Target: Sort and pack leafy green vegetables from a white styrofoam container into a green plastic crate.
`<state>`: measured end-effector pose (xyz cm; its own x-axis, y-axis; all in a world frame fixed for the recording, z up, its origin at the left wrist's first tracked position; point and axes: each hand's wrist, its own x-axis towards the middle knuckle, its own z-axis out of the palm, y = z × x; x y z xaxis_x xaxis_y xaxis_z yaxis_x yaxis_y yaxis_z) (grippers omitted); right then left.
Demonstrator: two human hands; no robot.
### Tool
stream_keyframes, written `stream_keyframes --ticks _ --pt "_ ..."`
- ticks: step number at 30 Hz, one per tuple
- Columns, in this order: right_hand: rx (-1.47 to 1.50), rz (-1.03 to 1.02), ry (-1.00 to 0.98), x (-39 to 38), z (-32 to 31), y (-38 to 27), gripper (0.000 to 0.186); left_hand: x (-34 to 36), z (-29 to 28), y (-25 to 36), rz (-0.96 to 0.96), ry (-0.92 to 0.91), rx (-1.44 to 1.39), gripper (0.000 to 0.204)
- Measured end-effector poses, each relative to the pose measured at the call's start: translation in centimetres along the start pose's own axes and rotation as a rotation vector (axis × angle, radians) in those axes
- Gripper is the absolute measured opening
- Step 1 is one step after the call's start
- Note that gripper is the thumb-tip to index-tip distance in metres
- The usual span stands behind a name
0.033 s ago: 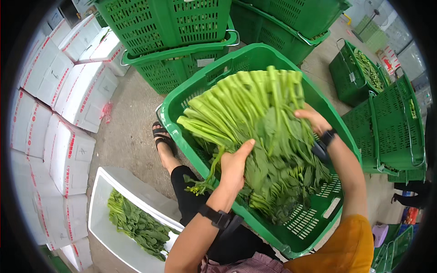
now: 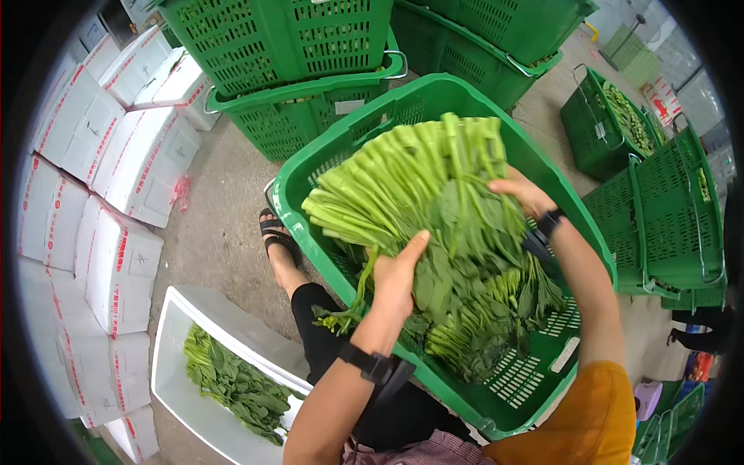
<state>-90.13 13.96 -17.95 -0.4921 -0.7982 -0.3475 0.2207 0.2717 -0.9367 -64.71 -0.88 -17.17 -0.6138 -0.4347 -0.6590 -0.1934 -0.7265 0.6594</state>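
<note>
Between my two hands is a wide bunch of leafy green vegetables (image 2: 403, 174), its pale cut stems fanned toward the far side and its dark leaves toward me. My left hand (image 2: 397, 273) grips the near left side, thumb over the leaves and fingers hidden beneath. On the right side my right hand (image 2: 523, 194) closes round the bunch, thumb on top. The bunch is over a green plastic crate (image 2: 449, 85), where more of the same greens (image 2: 465, 333) lie below it. A stalk with yellow flowers (image 2: 335, 322) hangs by my left wrist.
A white foam box (image 2: 174, 372) with greens inside stands at my lower left. Closed white boxes (image 2: 116, 256) are stacked along the left. Green crates (image 2: 287, 46) rise at the far side, and others (image 2: 666, 209) stand to the right. My sandalled foot (image 2: 279, 232) is beside the crate.
Both hands have shifted slightly to the left with the bunch, and its stems sit a little closer together. My right hand has moved a bit nearer to my left.
</note>
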Motion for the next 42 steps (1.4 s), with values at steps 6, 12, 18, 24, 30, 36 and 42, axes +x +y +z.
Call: stream_keyframes --ticks 6,12,18,24,30,36,42 --pt "-0.859 -0.173 0.497 11.1 -1.7 6.5 0.098 3.4 -1.2 -0.5 -0.22 0.164 -0.002 0.107" --pt "-1.243 -0.743 0.708 9.3 8.9 6.9 0.053 0.1 -2.3 2.3 0.012 -0.032 -0.073 0.073" --pt "-1.487 -0.448 0.199 7.4 16.7 12.2 0.087 -6.3 -4.1 4.3 0.393 -0.242 0.39 0.049" --pt "-1.527 -0.331 0.177 8.1 18.2 15.6 0.095 -12.1 -6.9 5.3 0.542 -0.211 0.922 0.025" --pt "-1.637 -0.081 0.13 6.4 19.2 11.2 0.086 -16.7 -7.0 5.0 0.778 -0.259 1.366 0.026" --pt "-0.051 -0.32 -0.321 -6.2 23.6 -0.5 0.067 -20.6 -8.5 3.4 0.781 -0.271 1.197 0.03" --pt "-0.155 -0.028 -0.541 -17.3 22.0 -2.8 0.074 -21.5 -6.8 1.7 0.84 -0.449 0.914 0.028"
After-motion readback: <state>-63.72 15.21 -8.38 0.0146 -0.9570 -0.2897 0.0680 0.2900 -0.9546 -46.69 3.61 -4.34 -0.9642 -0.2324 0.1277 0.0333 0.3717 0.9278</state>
